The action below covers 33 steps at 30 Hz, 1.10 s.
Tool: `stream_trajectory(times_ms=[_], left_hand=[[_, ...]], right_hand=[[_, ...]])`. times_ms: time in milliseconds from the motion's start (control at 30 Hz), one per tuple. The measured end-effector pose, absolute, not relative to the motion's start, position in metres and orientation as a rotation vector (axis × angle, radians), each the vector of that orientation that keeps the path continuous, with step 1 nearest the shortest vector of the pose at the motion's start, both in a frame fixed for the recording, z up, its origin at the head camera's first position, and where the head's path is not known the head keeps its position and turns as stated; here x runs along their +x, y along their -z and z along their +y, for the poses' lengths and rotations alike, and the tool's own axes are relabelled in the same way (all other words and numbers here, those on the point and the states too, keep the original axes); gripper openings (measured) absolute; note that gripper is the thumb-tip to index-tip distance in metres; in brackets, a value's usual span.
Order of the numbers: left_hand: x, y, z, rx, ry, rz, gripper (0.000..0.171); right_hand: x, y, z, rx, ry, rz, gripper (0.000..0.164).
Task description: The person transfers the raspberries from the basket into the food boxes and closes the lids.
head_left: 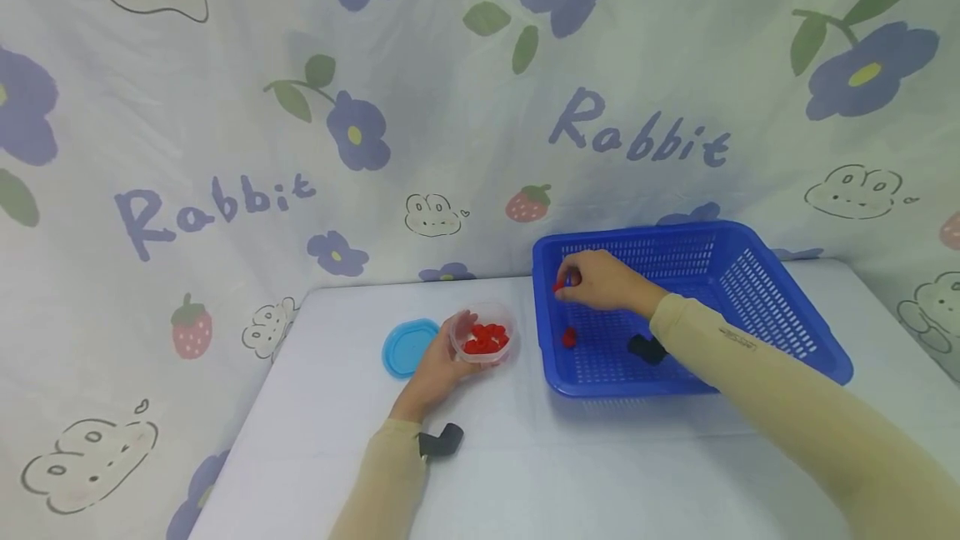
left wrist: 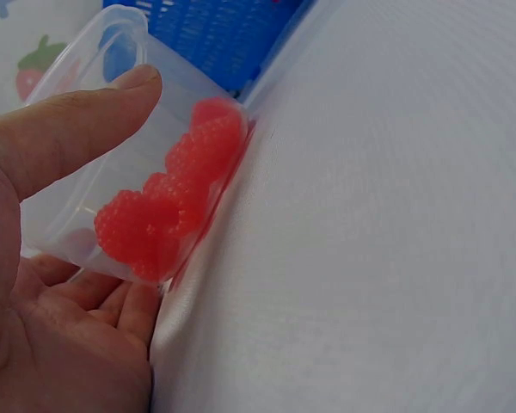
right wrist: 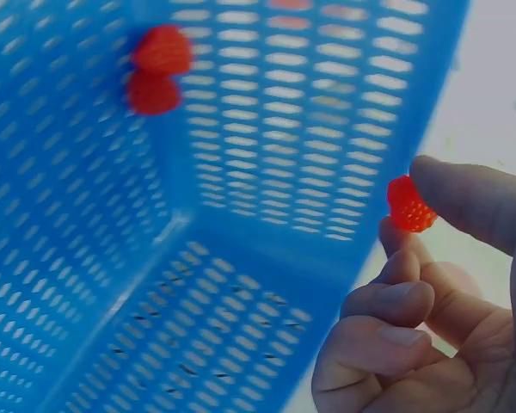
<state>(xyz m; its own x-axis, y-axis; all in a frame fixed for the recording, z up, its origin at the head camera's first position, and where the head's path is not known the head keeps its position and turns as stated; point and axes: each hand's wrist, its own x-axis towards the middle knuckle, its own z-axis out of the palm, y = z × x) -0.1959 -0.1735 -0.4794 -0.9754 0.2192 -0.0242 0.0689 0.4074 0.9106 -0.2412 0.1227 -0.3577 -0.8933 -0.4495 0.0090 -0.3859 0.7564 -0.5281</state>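
My left hand (head_left: 442, 361) grips a clear plastic tub (head_left: 452, 346) on the white table, its thumb along the near side in the left wrist view. Several red raspberries (left wrist: 198, 159) lie in the bottom of the tub. Over the left end of the blue basket (head_left: 551, 365), my right hand (head_left: 600, 280) pinches one raspberry (right wrist: 410, 205) between thumb and forefinger, with the other fingers curled. Below that hand, two more raspberries (right wrist: 162, 53) rest against each other inside the basket.
A round light-blue lid (head_left: 410, 348) lies flat to the left of the tub, partly behind the left hand. The basket has tall perforated walls and a raised rim. A printed curtain (head_left: 450, 107) hangs behind the table (head_left: 525, 473). Black wrist mounts show below both hands.
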Motion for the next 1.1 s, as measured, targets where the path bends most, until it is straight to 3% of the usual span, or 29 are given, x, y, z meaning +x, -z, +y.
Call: stream_trajectory(times_ms=[333, 633, 1100], left_hand=[[-0.194, 0.477, -0.173, 0.257, -1.645, 2.491, 0.088], [-0.194, 0.477, -0.172, 0.261, -1.602, 2.523, 0.093], [-0.193, 0.472, -0.172, 0.261, -1.628, 2.463, 0.092]], right_hand=[[-0.21, 0.331, 0.115, -0.646, 0.866, 2.886, 0.017], [-0.184, 0.316, 0.111, -0.645, 0.913, 2.91, 0.019], [-0.15, 0.322, 0.093, -0.552, 1.065, 2.988, 0.022]])
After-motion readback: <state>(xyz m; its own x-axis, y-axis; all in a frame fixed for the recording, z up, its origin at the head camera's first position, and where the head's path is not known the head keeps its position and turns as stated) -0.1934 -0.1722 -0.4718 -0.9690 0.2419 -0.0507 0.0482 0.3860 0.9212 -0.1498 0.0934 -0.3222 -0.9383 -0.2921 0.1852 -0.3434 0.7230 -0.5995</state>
